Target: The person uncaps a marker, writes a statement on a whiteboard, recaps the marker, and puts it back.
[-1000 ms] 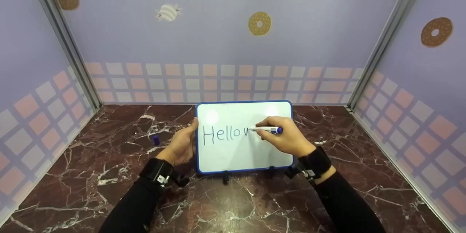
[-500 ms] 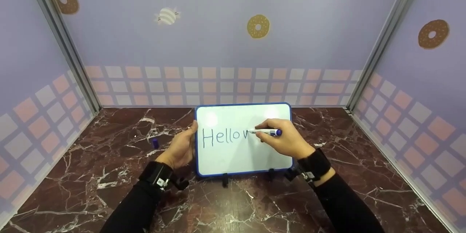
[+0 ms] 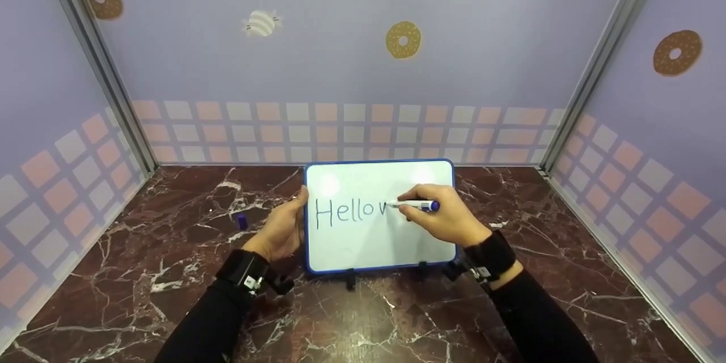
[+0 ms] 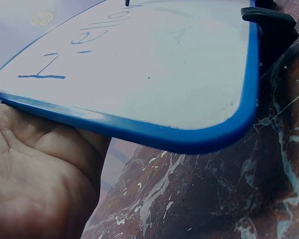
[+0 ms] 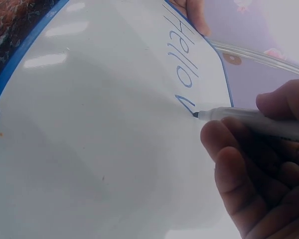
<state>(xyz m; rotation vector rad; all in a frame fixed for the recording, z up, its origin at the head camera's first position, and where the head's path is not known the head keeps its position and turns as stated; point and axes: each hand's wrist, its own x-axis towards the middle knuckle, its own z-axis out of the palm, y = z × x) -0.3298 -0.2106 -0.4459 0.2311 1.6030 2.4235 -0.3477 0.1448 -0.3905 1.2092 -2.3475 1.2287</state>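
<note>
On the left of the dark red marble-patterned tabletop (image 3: 357, 329) is a small blue-purple cylindrical cap (image 3: 242, 221). Next, the left hand (image 3: 282, 227) grasps the left edge of a rectangular whiteboard with a blue frame (image 3: 351, 249), thumb at the front edge. The board leans back above the tabletop, with black feet (image 3: 350, 279) at its lower edge. Across its face runs blue handwriting (image 3: 345, 212): "Hello", then a V-like mark. There the tip of a slim white marker with a blue end (image 3: 417, 205) touches the board, pinched in the right hand (image 3: 445, 215).
</note>
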